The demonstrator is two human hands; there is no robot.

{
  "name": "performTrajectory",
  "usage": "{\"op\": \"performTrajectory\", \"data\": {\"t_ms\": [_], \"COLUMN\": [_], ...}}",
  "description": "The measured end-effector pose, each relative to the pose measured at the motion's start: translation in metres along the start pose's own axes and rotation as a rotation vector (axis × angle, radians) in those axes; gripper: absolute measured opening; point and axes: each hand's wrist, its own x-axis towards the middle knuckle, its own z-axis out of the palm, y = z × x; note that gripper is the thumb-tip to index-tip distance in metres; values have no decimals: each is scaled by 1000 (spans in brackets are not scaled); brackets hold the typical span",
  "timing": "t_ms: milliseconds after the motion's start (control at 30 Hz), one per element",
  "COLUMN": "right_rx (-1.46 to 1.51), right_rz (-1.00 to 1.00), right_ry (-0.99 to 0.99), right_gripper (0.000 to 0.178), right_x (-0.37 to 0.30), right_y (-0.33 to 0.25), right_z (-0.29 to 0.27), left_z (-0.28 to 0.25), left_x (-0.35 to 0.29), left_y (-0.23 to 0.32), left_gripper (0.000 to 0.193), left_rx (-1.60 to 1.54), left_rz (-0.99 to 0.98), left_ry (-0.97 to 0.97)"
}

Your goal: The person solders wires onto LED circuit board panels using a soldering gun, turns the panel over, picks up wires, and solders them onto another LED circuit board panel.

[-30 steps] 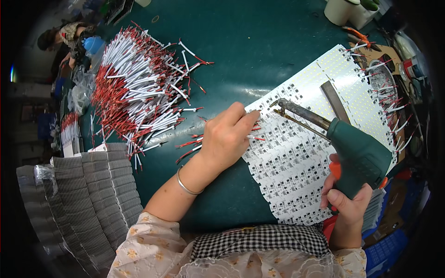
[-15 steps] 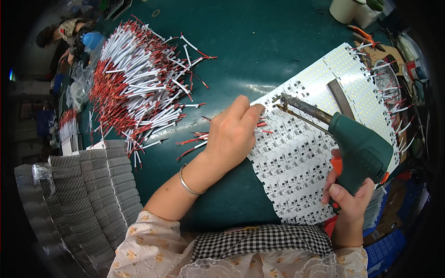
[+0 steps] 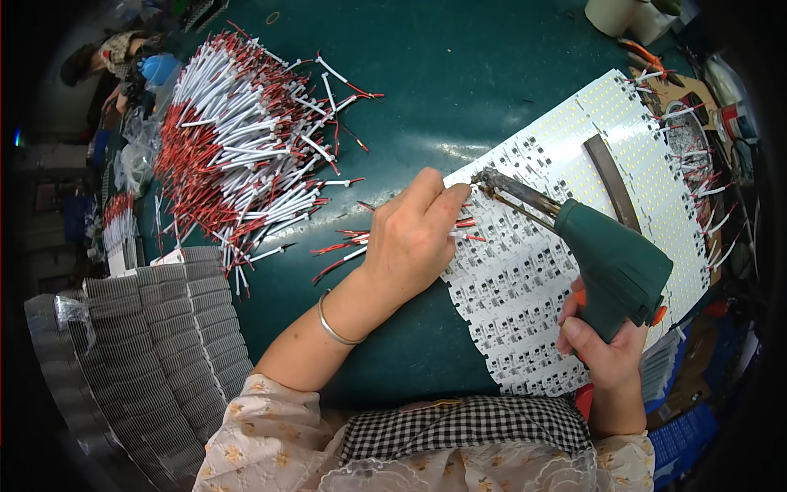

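Observation:
In my right hand (image 3: 602, 348) is a green soldering gun (image 3: 615, 262) with an orange trigger, my fingers wrapped round its grip. Its dark, crusted tip reaches the upper left edge of a white circuit board sheet (image 3: 525, 271), close beside my left fingertips. My left hand (image 3: 414, 230) is closed on several short white wires (image 3: 357, 242) with red ends, which stick out on both sides of it. The thumb and forefinger are pinched at the board's edge; what lies between those fingertips is mostly hidden. A dark flat strip (image 3: 612, 184) lies across the sheet.
A large heap of white-and-red wires (image 3: 246, 139) covers the left of the green table (image 3: 410, 74). Stacked grey ribbed panels (image 3: 164, 328) stand at the lower left. Orange-handled pliers (image 3: 643, 56) and pale cups (image 3: 615, 18) are at the far right. Another person (image 3: 123, 53) is at the far left.
The soldering gun has moved left and slightly down, bringing its tip closer to my left fingertips. My left hand stays nearly in place. The board sheet has shifted only slightly.

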Motion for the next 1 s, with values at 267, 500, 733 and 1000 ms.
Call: {"op": "performTrajectory", "data": {"t_ms": [267, 500, 733, 1000], "right_rx": [-63, 38, 48, 35], "right_rz": [6, -70, -47, 69], "right_ry": [141, 254, 303, 281], "right_gripper": [52, 68, 69, 60], "right_x": [1, 1, -10, -19], "right_y": [5, -8, -10, -8], "right_z": [7, 3, 3, 1], "left_z": [2, 2, 0, -1], "left_x": [-1, 0, 0, 2], "left_y": [-1, -2, -2, -14], "left_gripper": [40, 44, 43, 41], "left_rx": [-21, -9, 41, -215], "left_rz": [4, 4, -15, -64], "left_ry": [-2, 7, -27, -123]}}
